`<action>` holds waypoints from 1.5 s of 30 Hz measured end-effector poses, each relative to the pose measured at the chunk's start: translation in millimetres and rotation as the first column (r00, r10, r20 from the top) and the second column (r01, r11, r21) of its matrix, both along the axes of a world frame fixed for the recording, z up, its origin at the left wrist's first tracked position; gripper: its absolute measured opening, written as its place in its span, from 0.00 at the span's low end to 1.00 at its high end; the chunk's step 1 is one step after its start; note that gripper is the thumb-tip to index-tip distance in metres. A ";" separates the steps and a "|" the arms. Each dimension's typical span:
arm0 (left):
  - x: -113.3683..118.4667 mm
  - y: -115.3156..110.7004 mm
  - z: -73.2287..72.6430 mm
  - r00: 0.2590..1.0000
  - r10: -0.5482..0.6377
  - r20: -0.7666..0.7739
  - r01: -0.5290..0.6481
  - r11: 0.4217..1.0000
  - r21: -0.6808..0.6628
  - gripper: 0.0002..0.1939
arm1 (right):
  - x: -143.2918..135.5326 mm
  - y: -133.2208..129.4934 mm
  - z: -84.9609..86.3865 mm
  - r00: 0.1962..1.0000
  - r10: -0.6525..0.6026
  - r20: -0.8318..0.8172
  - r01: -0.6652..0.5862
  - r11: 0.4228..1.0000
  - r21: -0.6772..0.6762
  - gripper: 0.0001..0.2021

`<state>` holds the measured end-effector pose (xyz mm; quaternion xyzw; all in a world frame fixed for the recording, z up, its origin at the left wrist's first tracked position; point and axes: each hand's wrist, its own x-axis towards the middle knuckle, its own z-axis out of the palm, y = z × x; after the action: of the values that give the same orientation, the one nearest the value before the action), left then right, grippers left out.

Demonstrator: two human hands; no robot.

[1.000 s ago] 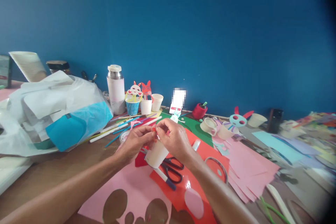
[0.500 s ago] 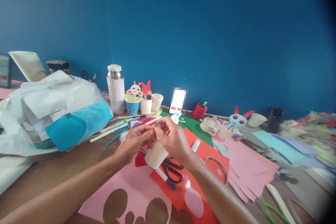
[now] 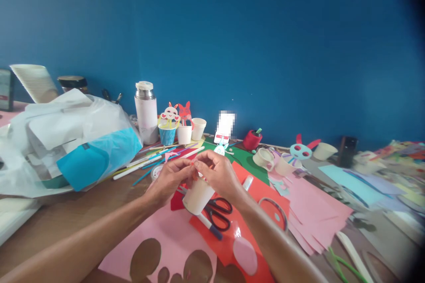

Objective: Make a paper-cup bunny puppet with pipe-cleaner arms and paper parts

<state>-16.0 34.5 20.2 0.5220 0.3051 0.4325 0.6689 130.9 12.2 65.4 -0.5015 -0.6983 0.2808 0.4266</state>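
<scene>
My left hand (image 3: pixel 170 178) and my right hand (image 3: pixel 219 172) meet fingertip to fingertip above a white paper cup (image 3: pixel 198 196). Both are closed in a pinch around a small orange-red piece (image 3: pixel 192 166), mostly hidden by the fingers; its exact kind does not show. The cup sits just under the fingers, leaning a little, and my right fingers cover part of its upper edge. Black-handled scissors (image 3: pixel 222 220) and a marker with a dark blue cap (image 3: pixel 212 228) lie beside the cup on orange paper (image 3: pixel 229 247).
Pink paper with cut-out holes (image 3: pixel 169 225) lies in front. At the back stand a thermos (image 3: pixel 146 115), paper cups with animal faces (image 3: pixel 184 135) and a phone (image 3: pixel 223 128). A plastic bag (image 3: pixel 113 119) fills the left; pink sheets (image 3: pixel 318 212) and a tape roll (image 3: pixel 282 212) lie right.
My right fingers have shifted slightly and closed nearer the left fingertips; a bit of green seen at the right fingers before no longer shows. The cup and the things around it look the same.
</scene>
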 end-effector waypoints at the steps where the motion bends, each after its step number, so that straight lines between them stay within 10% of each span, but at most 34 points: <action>1: -0.1 -0.2 0.0 1.000 0.004 -0.006 -0.004 1.000 0.006 0.09 | 0.2 0.0 -0.1 1.000 0.004 0.006 -0.004 1.000 -0.007 0.06; 45: 0.9 -0.5 0.5 0.997 -0.039 0.070 0.042 0.999 -0.028 0.08 | -0.5 -0.6 -3.5 0.998 -0.047 -0.029 0.048 0.997 0.052 0.12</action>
<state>-15.1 34.0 20.7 0.5028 0.2773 0.4323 0.6953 130.4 11.6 61.9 -0.5026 -0.6874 0.2588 0.4560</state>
